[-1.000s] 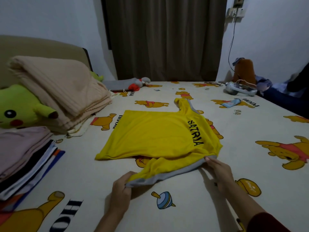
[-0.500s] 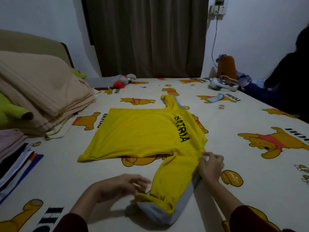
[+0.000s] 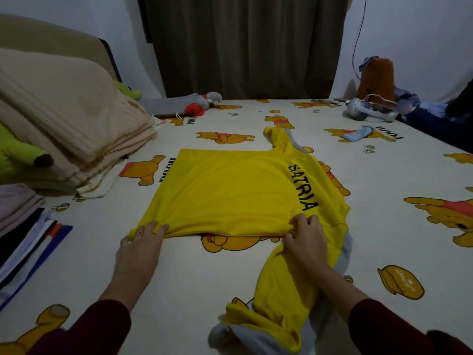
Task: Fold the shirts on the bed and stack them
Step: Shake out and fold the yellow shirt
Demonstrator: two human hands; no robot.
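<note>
A folded beige blanket (image 3: pixel 64 124) lies heaped at about ten o'clock, resting partly over a green plush toy (image 3: pixel 18 155) whose dark-tipped ear pokes out beneath it. A grey and red soft toy (image 3: pixel 202 103) lies at about eleven o'clock against the foot of the dark brown curtain (image 3: pixel 245 44), which hangs at twelve o'clock. At about one o'clock a brown plush toy (image 3: pixel 376 78) sits against the white wall, with a black cable (image 3: pixel 357 44) hanging down the wall just beside it. A white device (image 3: pixel 368 112) lies in front of that toy. Near it, a small light-blue packet (image 3: pixel 357 133) rests on the printed sheet.
</note>
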